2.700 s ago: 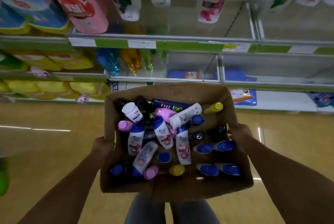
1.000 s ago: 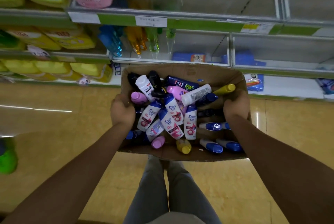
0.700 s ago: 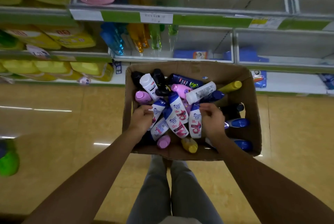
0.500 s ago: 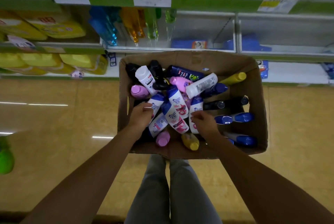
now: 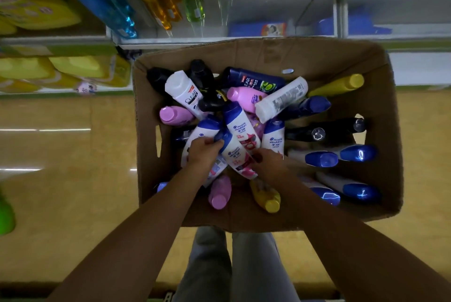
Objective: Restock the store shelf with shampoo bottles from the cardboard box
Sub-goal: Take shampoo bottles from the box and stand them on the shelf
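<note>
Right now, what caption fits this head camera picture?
Both hands, left hand and right hand, reach for white shampoo bottles inside the cardboard box.

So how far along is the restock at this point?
Barely started. The cardboard box is down in front of the shelf, full of bottles. Both hands are in it: the left hand and right hand grip white shampoo bottles with blue caps. No bottle from the box is visibly shelved yet, so nearly everything remains.

Yellow pouches (image 5: 36, 16); glossy tan floor (image 5: 73, 192)
</note>
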A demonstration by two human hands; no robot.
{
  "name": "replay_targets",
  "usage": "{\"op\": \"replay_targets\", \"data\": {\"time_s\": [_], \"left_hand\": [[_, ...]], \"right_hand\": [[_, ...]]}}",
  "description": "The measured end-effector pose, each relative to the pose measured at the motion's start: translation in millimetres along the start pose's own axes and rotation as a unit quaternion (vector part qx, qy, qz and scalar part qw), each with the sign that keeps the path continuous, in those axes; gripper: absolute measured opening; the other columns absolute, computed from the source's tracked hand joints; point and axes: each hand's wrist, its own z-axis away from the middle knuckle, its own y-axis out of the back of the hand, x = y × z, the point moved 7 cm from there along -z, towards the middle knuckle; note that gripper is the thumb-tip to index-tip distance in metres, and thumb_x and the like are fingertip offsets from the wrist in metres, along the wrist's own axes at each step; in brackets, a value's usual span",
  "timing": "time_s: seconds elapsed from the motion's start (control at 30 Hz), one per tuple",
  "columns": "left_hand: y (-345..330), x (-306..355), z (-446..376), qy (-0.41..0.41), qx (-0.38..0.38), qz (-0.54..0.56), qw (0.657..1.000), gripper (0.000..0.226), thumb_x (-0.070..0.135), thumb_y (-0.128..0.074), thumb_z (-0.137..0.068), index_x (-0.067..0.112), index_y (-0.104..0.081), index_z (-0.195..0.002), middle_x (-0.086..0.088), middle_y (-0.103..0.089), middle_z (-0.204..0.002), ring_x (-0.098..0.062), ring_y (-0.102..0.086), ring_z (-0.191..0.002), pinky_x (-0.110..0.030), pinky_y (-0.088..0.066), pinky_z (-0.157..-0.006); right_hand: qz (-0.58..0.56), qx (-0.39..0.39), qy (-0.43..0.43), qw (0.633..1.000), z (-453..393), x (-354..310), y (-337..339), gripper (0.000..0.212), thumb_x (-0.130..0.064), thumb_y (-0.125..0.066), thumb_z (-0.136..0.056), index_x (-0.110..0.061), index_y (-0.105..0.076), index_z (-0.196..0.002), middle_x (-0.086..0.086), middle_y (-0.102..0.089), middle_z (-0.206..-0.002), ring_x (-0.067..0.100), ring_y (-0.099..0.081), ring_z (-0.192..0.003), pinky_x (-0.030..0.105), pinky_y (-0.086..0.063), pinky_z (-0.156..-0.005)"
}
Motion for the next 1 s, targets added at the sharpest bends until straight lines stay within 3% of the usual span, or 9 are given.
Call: {"op": "replay_targets", "data": {"time_s": [0.13, 0.3, 0.4, 0.47, 0.57, 0.7, 0.8, 0.9, 1.0], "left_hand": [[-4.4, -5.0, -3.5, 0.017, 0.007, 0.045, 0.999, 0.01, 0.02, -0.077, -0.076, 0.014, -0.071, -0.082, -0.01, -0.073, -0.088, -0.027, -0.07, -0.082, -0.047, -0.058, -0.079], [-15.9, -4.3, 5.3, -0.002, 0.005, 0.086, 0.996, 0.033, 0.002, -0.072, -0.08, -0.005, -0.056, -0.109, -0.012, -0.063, -0.097, -0.01, -0.059, -0.07, -0.012, -0.049, -0.047], [-16.4, -4.0, 10.3, -0.033, -0.006, 0.082, 0.996, 0.032, -0.001, -0.068, -0.083, -0.002, -0.058, -0.113, -0.012, -0.064, -0.101, -0.019, -0.063, -0.085, -0.019, -0.054, -0.063], [-13.7, -2.0, 13.5, -0.047, -0.02, 0.09, 0.995, 0.026, -0.002, -0.064, -0.085, 0.0, -0.061, -0.111, -0.01, -0.065, -0.097, -0.016, -0.062, -0.081, -0.019, -0.053, -0.065], [-4.9, 1.2, 19.0, -0.044, -0.03, 0.124, 0.991, 0.022, 0.0, -0.063, -0.087, -0.001, -0.061, -0.108, -0.01, -0.065, -0.099, -0.023, -0.063, -0.089, -0.029, -0.056, -0.072], [5.1, 16.7, 30.0, -0.063, -0.056, 0.125, 0.989, 0.025, 0.005, -0.06, -0.09, -0.003, -0.06, -0.114, -0.017, -0.065, -0.115, -0.03, -0.063, -0.104, -0.045, -0.052, -0.092], [10.9, 37.9, 46.6, -0.099, -0.077, 0.124, 0.984, 0.023, 0.008, -0.06, -0.091, -0.001, -0.061, -0.113, -0.015, -0.067, -0.109, -0.025, -0.066, -0.097, -0.036, -0.056, -0.082], [22.9, 66.6, 72.3, -0.135, -0.085, 0.134, 0.978, 0.015, 0.01, -0.059, -0.092, 0.006, -0.061, -0.106, 0.0, -0.067, -0.086, -0.006, -0.067, -0.07, -0.019, -0.055, -0.06], [42.3, 96.0, 98.1, -0.166, -0.068, 0.133, 0.975, 0.011, 0.015, -0.064, -0.09, 0.01, -0.063, -0.099, -0.002, -0.067, -0.086, -0.016, -0.067, -0.081, -0.03, -0.056, -0.074]], "right_hand": [[0.017, -0.018, 0.012, 1.0, -5.7, 1.6, -11.3, 0.048, -0.015, -0.064, -0.087, -0.01, -0.053, -0.134, 0.013, -0.06, -0.128, 0.028, -0.056, -0.117, 0.033, -0.043, -0.095], [0.001, -0.026, 0.049, 0.998, -8.4, -1.0, -21.1, 0.06, -0.025, -0.078, -0.075, -0.011, -0.058, -0.129, 0.01, -0.062, -0.124, 0.027, -0.059, -0.113, 0.035, -0.048, -0.093], [-0.001, -0.033, 0.061, 0.998, -7.6, 1.1, -25.1, 0.049, -0.022, -0.078, -0.076, -0.004, -0.063, -0.118, 0.013, -0.064, -0.115, 0.024, -0.059, -0.1, 0.029, -0.044, -0.078], [-0.013, -0.034, 0.07, 0.997, -4.1, 0.7, -26.5, 0.041, -0.018, -0.076, -0.078, -0.003, -0.063, -0.114, 0.01, -0.064, -0.107, 0.018, -0.054, -0.091, 0.024, -0.037, -0.068], [-0.082, -0.049, 0.091, 0.991, 5.0, -5.3, -26.2, 0.045, -0.014, -0.073, -0.082, -0.007, -0.059, -0.123, 0.003, -0.063, -0.112, 0.016, -0.058, -0.099, 0.023, -0.043, -0.077], [-0.19, -0.05, 0.093, 0.976, 20.3, -12.4, -14.8, 0.041, -0.014, -0.073, -0.082, -0.01, -0.056, -0.119, 0.002, -0.064, -0.115, 0.019, -0.06, -0.106, 0.036, -0.051, -0.09], [-0.247, -0.037, 0.1, 0.963, 37.7, -22.6, 0.4, 0.031, -0.013, -0.072, -0.085, -0.017, -0.054, -0.11, 0.0, -0.065, -0.107, 0.019, -0.062, -0.102, 0.024, -0.052, -0.081], [-0.283, -0.029, 0.116, 0.952, 63.2, -40.0, 23.6, 0.026, -0.013, -0.069, -0.087, -0.015, -0.056, -0.109, 0.002, -0.067, -0.108, 0.02, -0.064, -0.105, 0.03, -0.055, -0.085], [-0.29, -0.024, 0.143, 0.946, 97.2, -64.5, 52.0, 0.03, -0.016, -0.069, -0.088, -0.009, -0.057, -0.114, 0.002, -0.067, -0.109, 0.015, -0.066, -0.1, 0.023, -0.056, -0.079]]}}
